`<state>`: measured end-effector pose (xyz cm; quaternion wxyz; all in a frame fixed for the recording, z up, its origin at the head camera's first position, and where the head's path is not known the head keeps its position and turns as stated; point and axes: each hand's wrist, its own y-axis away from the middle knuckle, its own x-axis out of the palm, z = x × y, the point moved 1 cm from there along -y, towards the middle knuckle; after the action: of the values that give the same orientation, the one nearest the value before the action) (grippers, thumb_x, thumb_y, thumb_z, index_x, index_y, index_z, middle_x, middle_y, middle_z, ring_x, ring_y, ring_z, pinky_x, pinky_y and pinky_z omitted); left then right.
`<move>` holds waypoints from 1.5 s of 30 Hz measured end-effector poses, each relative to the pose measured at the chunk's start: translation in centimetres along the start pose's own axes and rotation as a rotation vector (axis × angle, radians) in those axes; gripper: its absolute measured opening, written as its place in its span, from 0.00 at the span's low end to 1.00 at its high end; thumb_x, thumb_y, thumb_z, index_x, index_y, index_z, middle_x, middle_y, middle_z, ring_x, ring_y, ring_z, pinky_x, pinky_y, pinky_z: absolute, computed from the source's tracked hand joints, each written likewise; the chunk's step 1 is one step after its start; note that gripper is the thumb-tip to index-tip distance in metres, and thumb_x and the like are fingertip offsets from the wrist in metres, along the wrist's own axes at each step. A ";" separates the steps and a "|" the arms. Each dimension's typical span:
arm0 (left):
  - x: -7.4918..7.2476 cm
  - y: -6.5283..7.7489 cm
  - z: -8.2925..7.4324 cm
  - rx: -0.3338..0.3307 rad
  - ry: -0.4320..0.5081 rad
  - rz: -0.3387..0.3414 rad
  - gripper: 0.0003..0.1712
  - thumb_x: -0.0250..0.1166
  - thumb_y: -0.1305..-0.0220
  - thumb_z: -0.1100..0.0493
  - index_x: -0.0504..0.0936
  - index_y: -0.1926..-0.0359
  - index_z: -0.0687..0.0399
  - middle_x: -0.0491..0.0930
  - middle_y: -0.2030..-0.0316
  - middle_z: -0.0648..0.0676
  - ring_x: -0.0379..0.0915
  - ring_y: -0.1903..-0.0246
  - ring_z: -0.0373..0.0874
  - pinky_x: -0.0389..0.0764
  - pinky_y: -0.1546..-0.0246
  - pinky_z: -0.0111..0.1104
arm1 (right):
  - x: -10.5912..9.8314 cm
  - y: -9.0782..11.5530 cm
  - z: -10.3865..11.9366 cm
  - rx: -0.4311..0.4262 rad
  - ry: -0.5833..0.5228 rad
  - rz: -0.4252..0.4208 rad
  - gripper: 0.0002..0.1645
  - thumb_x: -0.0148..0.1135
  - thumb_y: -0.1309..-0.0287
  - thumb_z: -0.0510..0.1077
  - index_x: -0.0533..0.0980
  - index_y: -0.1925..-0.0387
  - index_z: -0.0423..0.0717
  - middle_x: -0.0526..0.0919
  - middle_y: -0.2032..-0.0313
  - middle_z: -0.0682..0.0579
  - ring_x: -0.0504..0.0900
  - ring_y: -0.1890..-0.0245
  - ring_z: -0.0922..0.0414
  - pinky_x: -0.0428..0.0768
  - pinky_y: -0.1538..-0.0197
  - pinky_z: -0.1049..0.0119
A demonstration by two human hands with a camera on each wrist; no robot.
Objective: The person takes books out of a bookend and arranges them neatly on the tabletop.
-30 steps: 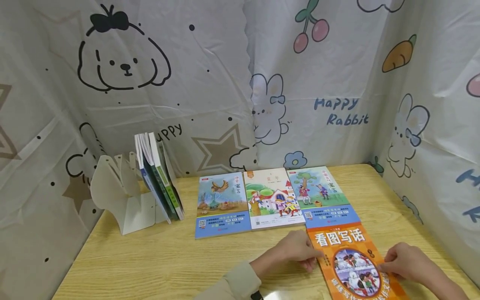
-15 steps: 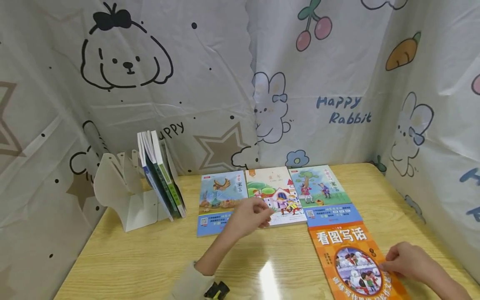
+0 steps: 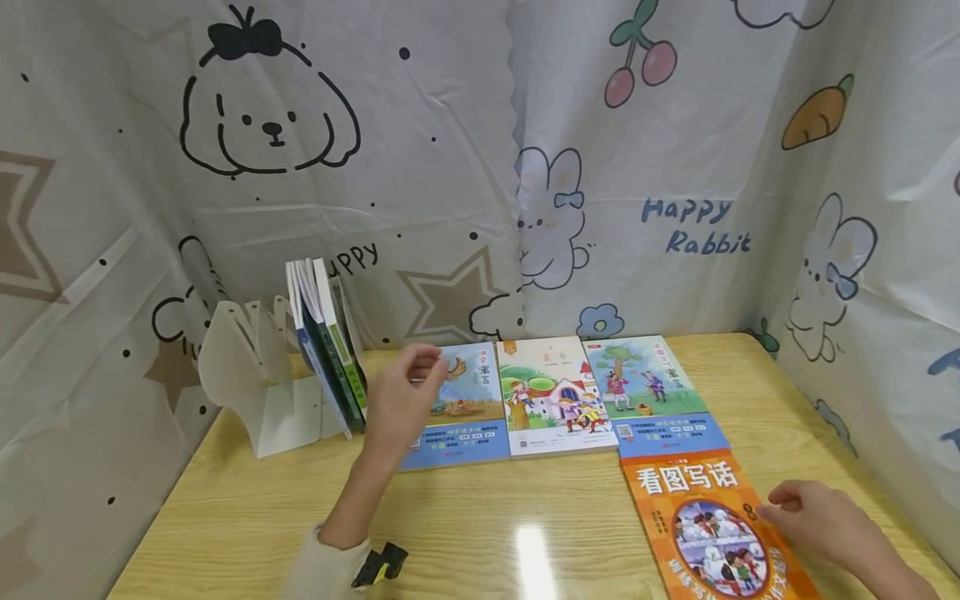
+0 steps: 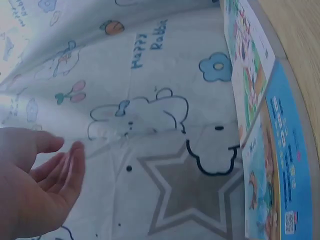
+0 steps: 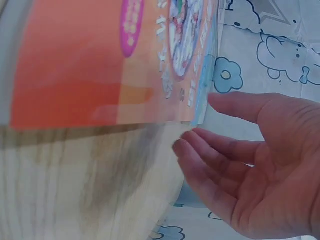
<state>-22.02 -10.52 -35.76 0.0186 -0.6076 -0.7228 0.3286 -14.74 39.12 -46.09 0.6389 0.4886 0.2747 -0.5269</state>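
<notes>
My left hand [image 3: 405, 396] is raised over the left blue picture book [image 3: 468, 446], covering part of its cover; its loosely bent fingers hold nothing. In the left wrist view the thumb and fingers of that hand [image 4: 42, 185] stand apart with a gap between them. At the lower right, my right hand [image 3: 821, 525] is at the right edge of an orange book [image 3: 652, 517], fingers relaxed. The right wrist view shows that hand [image 5: 250, 165] with thumb and fingers parted beside the orange book [image 5: 75, 75], nothing between them.
A cream book [image 3: 555, 400] and another blue-banded book [image 3: 645, 387] lie in the back row, the orange one directly in front of the latter. Several books [image 3: 330, 350] lean upright in a white bookend [image 3: 255, 392] at left. A printed curtain [image 3: 450, 167] encloses the wooden table [image 3: 465, 533].
My left hand has left the orange book's left edge and moved left and up, past the cream book to above the left blue book. My right hand stays at the orange book, its fingers loosening.
</notes>
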 end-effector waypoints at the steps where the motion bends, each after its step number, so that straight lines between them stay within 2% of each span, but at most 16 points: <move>1: -0.4 -0.1 0.1 0.009 0.020 -0.054 0.08 0.67 0.33 0.64 0.83 0.55 0.63 0.85 0.65 0.56 0.83 0.66 0.46 0.82 0.64 0.28 | -0.1 0.1 0.1 -0.010 -0.004 -0.018 0.35 0.66 0.40 0.64 0.80 0.58 0.32 0.84 0.66 0.48 0.81 0.65 0.49 0.80 0.60 0.47; 6: -2.0 -0.1 1.2 0.072 0.142 -0.283 0.11 0.66 0.33 0.67 0.81 0.52 0.69 0.84 0.61 0.61 0.82 0.63 0.44 0.80 0.60 0.24 | -0.7 0.2 1.2 -0.076 -0.060 -0.100 0.33 0.63 0.35 0.60 0.79 0.55 0.30 0.85 0.64 0.45 0.83 0.63 0.46 0.81 0.59 0.47; 8: -2.5 -0.2 1.7 0.100 0.143 -0.354 0.12 0.66 0.33 0.68 0.81 0.51 0.70 0.83 0.59 0.62 0.80 0.61 0.43 0.79 0.57 0.23 | -0.9 0.3 1.7 -0.110 -0.081 -0.145 0.31 0.63 0.34 0.58 0.79 0.54 0.30 0.86 0.64 0.45 0.84 0.63 0.46 0.82 0.59 0.47; 10: -2.9 -0.2 2.2 0.128 0.113 -0.420 0.13 0.65 0.34 0.70 0.79 0.49 0.71 0.81 0.57 0.64 0.78 0.57 0.46 0.78 0.55 0.23 | -1.0 0.5 2.3 -0.138 -0.097 -0.191 0.31 0.63 0.34 0.57 0.79 0.52 0.30 0.86 0.64 0.46 0.85 0.63 0.46 0.82 0.59 0.48; 13: -3.4 -0.4 2.8 0.156 0.069 -0.486 0.17 0.65 0.35 0.71 0.77 0.47 0.72 0.76 0.51 0.66 0.74 0.53 0.53 0.76 0.51 0.28 | -0.9 0.8 3.0 -0.178 -0.120 -0.239 0.33 0.64 0.34 0.58 0.77 0.47 0.30 0.86 0.63 0.48 0.85 0.63 0.48 0.83 0.60 0.51; 18: -4.4 -0.4 4.2 0.112 0.001 -0.554 0.25 0.64 0.36 0.69 0.70 0.39 0.69 0.64 0.40 0.63 0.65 0.44 0.57 0.68 0.42 0.40 | -0.6 1.2 4.2 -0.232 -0.153 -0.293 0.36 0.65 0.36 0.58 0.75 0.42 0.32 0.86 0.59 0.43 0.85 0.59 0.43 0.84 0.58 0.51; 21: -5.1 -0.6 5.3 0.039 -0.042 -0.558 0.31 0.63 0.34 0.67 0.65 0.32 0.65 0.59 0.33 0.61 0.59 0.36 0.54 0.61 0.35 0.42 | -0.6 1.4 5.0 -0.262 -0.191 -0.305 0.34 0.65 0.35 0.57 0.75 0.42 0.33 0.85 0.56 0.41 0.85 0.57 0.42 0.84 0.57 0.52; 24: -5.7 -0.8 6.3 -0.056 -0.064 -0.518 0.36 0.62 0.32 0.64 0.59 0.26 0.61 0.55 0.28 0.59 0.51 0.29 0.52 0.54 0.30 0.44 | -0.5 1.6 5.8 -0.283 -0.233 -0.296 0.32 0.65 0.35 0.55 0.76 0.43 0.34 0.85 0.55 0.41 0.85 0.56 0.44 0.84 0.59 0.58; 28: -6.1 -0.7 7.4 -0.148 -0.051 -0.455 0.38 0.61 0.30 0.63 0.55 0.24 0.60 0.54 0.27 0.60 0.52 0.29 0.54 0.55 0.30 0.47 | -0.4 1.5 6.7 -0.316 -0.239 -0.283 0.28 0.65 0.34 0.54 0.77 0.43 0.35 0.85 0.53 0.41 0.85 0.56 0.44 0.84 0.59 0.57; 34: -6.5 -0.8 8.9 -0.184 -0.036 -0.419 0.36 0.59 0.30 0.66 0.57 0.25 0.64 0.63 0.32 0.67 0.61 0.34 0.61 0.63 0.33 0.47 | -0.2 1.1 8.1 -0.421 -0.204 -0.309 0.23 0.66 0.35 0.51 0.80 0.46 0.40 0.85 0.51 0.44 0.84 0.53 0.43 0.82 0.55 0.48; 41: -7.0 -0.8 10.4 -0.200 0.000 -0.368 0.33 0.60 0.31 0.66 0.62 0.27 0.65 0.68 0.35 0.69 0.65 0.36 0.63 0.66 0.35 0.50 | 0.1 0.6 9.5 -0.501 -0.198 -0.308 0.28 0.67 0.36 0.54 0.77 0.41 0.42 0.82 0.45 0.43 0.77 0.44 0.36 0.76 0.50 0.35; 45: -7.2 -0.4 10.8 -0.233 -0.019 -0.343 0.31 0.59 0.30 0.65 0.65 0.28 0.63 0.69 0.35 0.68 0.65 0.35 0.60 0.67 0.36 0.49 | 0.4 0.5 10.1 -0.521 -0.204 -0.297 0.29 0.66 0.36 0.55 0.77 0.40 0.43 0.81 0.45 0.43 0.76 0.43 0.36 0.75 0.50 0.35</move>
<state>-25.06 -21.87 -41.33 -0.0028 -0.4705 -0.8491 0.2403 -15.84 29.67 -42.54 0.6828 0.2079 0.4034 -0.5726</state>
